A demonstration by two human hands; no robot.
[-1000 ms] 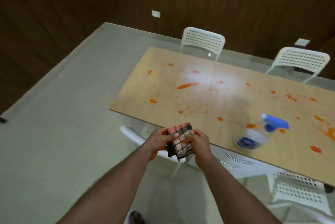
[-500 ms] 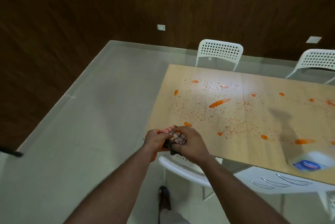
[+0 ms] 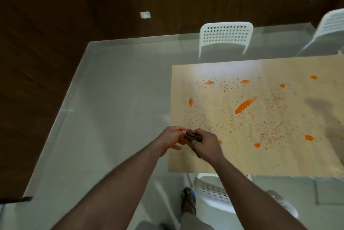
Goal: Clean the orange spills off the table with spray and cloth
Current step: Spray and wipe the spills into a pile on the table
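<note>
The person holds a small folded checked cloth (image 3: 193, 136) with both hands above the left near corner of the tabletop (image 3: 279, 161). The right hand (image 3: 206, 145) grips it with curled fingers; the left hand (image 3: 172, 139) pinches its other end. The step seems to be preparing the cloth for wiping. The spray bottle is not in view. Next, the soft cloth should press flat on the smooth pale wood surface, where thick orange spills (image 3: 244, 107) and many fine specks lie beyond the cloth.
</note>
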